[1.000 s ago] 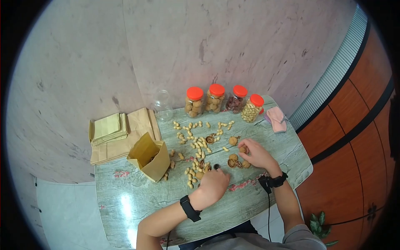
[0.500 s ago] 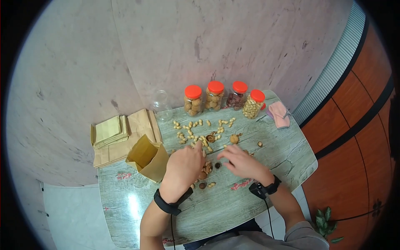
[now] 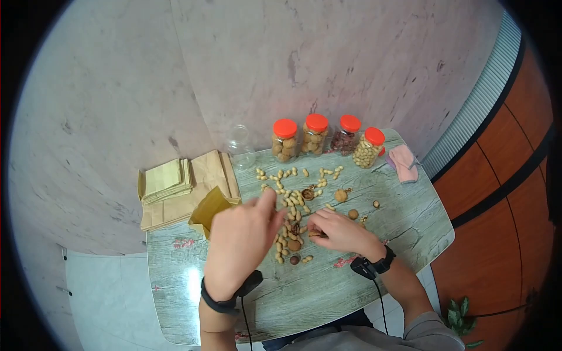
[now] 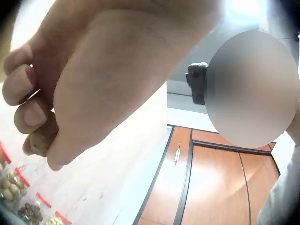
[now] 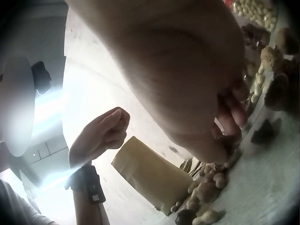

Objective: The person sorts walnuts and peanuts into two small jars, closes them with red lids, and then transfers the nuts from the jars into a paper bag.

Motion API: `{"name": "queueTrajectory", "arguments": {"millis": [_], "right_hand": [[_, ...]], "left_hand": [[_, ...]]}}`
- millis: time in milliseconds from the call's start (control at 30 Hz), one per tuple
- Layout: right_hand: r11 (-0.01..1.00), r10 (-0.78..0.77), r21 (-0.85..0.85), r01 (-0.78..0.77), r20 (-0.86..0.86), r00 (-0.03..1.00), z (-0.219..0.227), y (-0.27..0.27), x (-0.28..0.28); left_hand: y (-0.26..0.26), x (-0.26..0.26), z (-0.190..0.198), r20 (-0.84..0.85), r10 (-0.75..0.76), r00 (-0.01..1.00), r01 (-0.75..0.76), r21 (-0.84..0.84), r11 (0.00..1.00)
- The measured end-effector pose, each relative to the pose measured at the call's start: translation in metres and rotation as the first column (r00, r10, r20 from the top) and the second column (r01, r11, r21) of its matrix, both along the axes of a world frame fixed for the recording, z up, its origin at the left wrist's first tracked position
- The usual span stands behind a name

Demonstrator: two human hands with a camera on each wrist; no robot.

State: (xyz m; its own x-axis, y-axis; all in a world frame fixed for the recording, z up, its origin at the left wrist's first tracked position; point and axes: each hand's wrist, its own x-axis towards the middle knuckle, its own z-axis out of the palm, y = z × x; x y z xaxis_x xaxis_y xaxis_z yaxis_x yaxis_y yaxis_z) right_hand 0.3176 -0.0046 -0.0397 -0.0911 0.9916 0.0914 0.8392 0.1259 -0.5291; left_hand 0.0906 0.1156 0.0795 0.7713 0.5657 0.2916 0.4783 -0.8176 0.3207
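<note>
My left hand (image 3: 243, 243) is raised over the table's left side, partly in front of the open paper bag (image 3: 212, 206). Thumb and fingertips pinch a small, rough brown nut (image 4: 44, 138), mostly hidden between them. Low over the loose nuts, my right hand (image 3: 344, 231) has its fingers curled down at a dark brown shell piece (image 3: 318, 233). Peanuts (image 3: 294, 199) lie scattered ahead of both hands. A walnut (image 3: 294, 245) and a dark round nut (image 3: 294, 260) are between the hands, while another walnut (image 3: 341, 196) sits beyond the right one.
Red-lidded jars of nuts (image 3: 285, 140) stand along the wall beside a clear jar (image 3: 239, 146). Folded paper bags (image 3: 167, 178) are stacked at the back left. A pink cloth (image 3: 404, 162) lies at the back right. Cables hang from both wrists.
The left hand has swept from the right-hand nuts leftward and up to the bag. The right hand has come left from the walnuts to the dark shell piece. The view has shifted slightly.
</note>
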Motion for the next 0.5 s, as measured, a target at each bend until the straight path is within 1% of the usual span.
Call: {"name": "queueTrajectory", "arguments": {"millis": [33,67,100,167,200,233,300,333,367,400,433,467,500], "right_hand": [[1.000,0.008,-0.010,-0.008,-0.019,1.000,0.005,0.001,0.000],[1.000,0.021,-0.005,-0.022,-0.025,0.999,0.009,0.003,0.001],[0.999,0.039,0.006,-0.038,-0.029,0.999,0.012,0.006,0.002],[0.997,0.070,0.026,-0.069,-0.036,0.997,0.022,0.018,-0.002],[0.994,0.078,0.073,-0.075,-0.046,0.996,0.028,0.023,-0.005],[0.990,0.085,0.119,-0.078,-0.053,0.995,0.036,0.028,-0.008],[0.988,0.078,0.135,-0.072,-0.044,0.996,0.057,0.039,-0.012],[0.987,0.064,0.146,-0.059,-0.036,0.997,0.068,0.045,-0.014],[0.987,0.067,0.147,-0.060,-0.037,0.997,0.076,0.050,-0.013],[0.977,0.056,0.211,-0.040,-0.068,0.996,0.084,0.056,-0.012],[0.962,0.047,0.272,-0.018,-0.101,0.994,0.092,0.062,-0.012],[0.963,0.050,0.270,-0.020,-0.105,0.993,0.102,0.065,-0.015],[0.955,0.049,0.298,0.000,-0.157,0.986,0.114,0.067,-0.018]], "left_hand": [[0.002,-0.009,0.006,0.136,0.045,0.990,-0.051,0.039,0.998],[0.006,-0.016,0.010,0.205,0.076,0.976,-0.081,0.019,0.997],[0.008,-0.024,0.016,0.198,0.089,0.976,-0.096,0.026,0.995],[0.012,-0.036,0.025,0.195,0.086,0.977,-0.071,-0.083,0.994],[0.016,-0.040,0.027,0.169,0.072,0.983,-0.050,-0.133,0.990],[0.017,-0.043,0.029,0.168,0.081,0.982,-0.060,-0.128,0.990],[0.018,-0.044,0.030,0.131,0.107,0.986,-0.085,-0.158,0.984],[0.019,-0.043,0.029,0.130,0.108,0.986,-0.087,-0.157,0.984],[0.019,-0.042,0.026,0.162,0.065,0.985,-0.041,-0.147,0.988],[0.019,-0.041,0.024,0.191,0.023,0.981,0.003,-0.136,0.991],[0.018,-0.040,0.023,0.188,0.027,0.982,-0.001,-0.137,0.991],[0.018,-0.039,0.022,0.165,0.011,0.986,0.004,-0.090,0.996],[0.017,-0.037,0.020,0.140,-0.004,0.990,0.010,-0.043,0.999]]}}
